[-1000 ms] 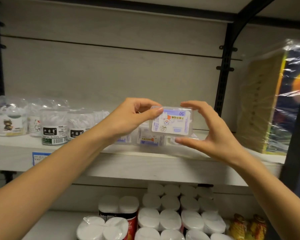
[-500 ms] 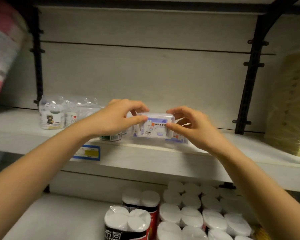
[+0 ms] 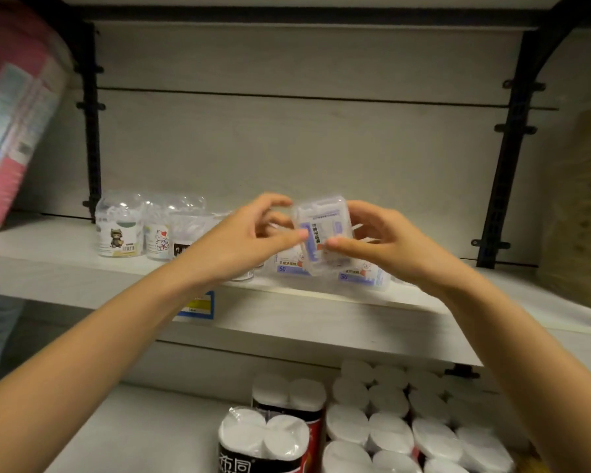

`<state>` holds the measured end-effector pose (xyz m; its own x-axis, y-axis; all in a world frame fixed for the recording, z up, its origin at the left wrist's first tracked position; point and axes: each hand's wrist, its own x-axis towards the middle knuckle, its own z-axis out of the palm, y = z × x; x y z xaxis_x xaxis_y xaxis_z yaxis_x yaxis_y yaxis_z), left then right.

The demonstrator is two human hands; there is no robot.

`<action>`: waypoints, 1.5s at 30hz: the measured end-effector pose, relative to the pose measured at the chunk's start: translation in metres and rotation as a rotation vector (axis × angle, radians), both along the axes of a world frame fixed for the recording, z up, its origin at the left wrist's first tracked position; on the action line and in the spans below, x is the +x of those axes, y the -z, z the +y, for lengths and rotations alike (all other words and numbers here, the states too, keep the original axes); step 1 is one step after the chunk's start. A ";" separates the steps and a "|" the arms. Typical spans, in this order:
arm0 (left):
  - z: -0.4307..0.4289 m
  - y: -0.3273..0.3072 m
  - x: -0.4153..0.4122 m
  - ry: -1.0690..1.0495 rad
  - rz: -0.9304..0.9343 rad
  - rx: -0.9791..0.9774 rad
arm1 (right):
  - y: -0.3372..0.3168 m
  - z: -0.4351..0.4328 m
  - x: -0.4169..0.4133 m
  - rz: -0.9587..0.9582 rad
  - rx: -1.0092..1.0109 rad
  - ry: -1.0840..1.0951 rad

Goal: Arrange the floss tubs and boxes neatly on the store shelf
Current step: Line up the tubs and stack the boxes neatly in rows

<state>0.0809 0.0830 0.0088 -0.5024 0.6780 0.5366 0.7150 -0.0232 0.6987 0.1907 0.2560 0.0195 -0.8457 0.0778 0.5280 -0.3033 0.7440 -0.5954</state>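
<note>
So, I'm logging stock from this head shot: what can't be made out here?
- Dark-labelled tub: mostly hidden behind the left hand.
- Held floss box: print blurred, partly under the right hand and its fingers.
- Flat boxes on the shelf: count unclear behind the hands.
- Price tag: covered by the left forearm.
- Pink package: blurred, cut by the left edge.

Pale shelf (image 3: 82, 274): floss tubs (image 3: 120, 230), floss boxes (image 3: 362, 276).

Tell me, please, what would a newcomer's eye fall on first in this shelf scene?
First, the clear floss box held up at centre frame between the left hand and right hand, above the shelf edge. Next, the floss tubs standing at the shelf's left, and the wrapped white rolls on the shelf below.
</note>
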 end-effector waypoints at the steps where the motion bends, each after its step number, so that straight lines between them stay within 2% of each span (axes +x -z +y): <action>1: -0.002 -0.002 0.001 -0.008 0.027 0.041 | -0.004 0.000 0.001 -0.022 0.032 0.002; 5: -0.008 -0.006 -0.001 -0.060 0.244 -0.030 | -0.013 -0.001 -0.001 -0.040 0.177 0.039; 8: -0.010 -0.002 -0.006 -0.159 0.325 -0.083 | -0.011 0.003 -0.006 0.027 0.060 0.045; 12: -0.010 0.006 -0.016 -0.351 0.686 -0.095 | 0.000 0.002 -0.020 -0.008 0.140 0.105; 16: -0.005 0.009 -0.019 -0.357 0.893 -0.172 | 0.019 -0.006 -0.034 0.004 0.207 0.129; 19: -0.004 0.011 -0.023 -0.352 0.961 -0.187 | 0.021 0.000 -0.028 0.054 0.227 0.180; 25: -0.001 0.014 -0.027 -0.432 1.108 -0.247 | 0.032 0.007 -0.020 0.169 0.399 0.288; 31: 0.002 0.012 -0.028 -0.499 1.147 -0.299 | 0.033 0.002 -0.030 0.216 0.504 0.348; 33: 0.004 0.013 -0.028 -0.513 1.148 -0.243 | 0.030 0.009 -0.022 0.230 0.486 0.365; 36: 0.008 0.013 -0.023 -0.475 1.074 -0.112 | 0.013 0.039 0.005 0.279 0.301 0.451; 38: 0.013 0.013 -0.020 -0.438 1.039 -0.056 | 0.001 0.073 0.024 0.182 0.192 0.540; 41: 0.024 0.012 -0.015 -0.398 1.001 -0.022 | -0.005 0.116 0.045 -0.316 0.014 0.507; 43: 0.031 0.012 -0.014 -0.367 0.968 -0.007 | 0.000 0.129 0.047 -0.609 0.013 0.463; 45: 0.036 0.014 -0.012 -0.340 0.925 0.010 | 0.009 0.133 0.042 -0.686 0.089 0.493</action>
<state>0.0689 0.1195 -0.0048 -0.0485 0.5687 0.8211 0.9494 0.2817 -0.1391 0.2323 0.3893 0.0109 -0.8612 0.5038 -0.0682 0.4747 0.7489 -0.4623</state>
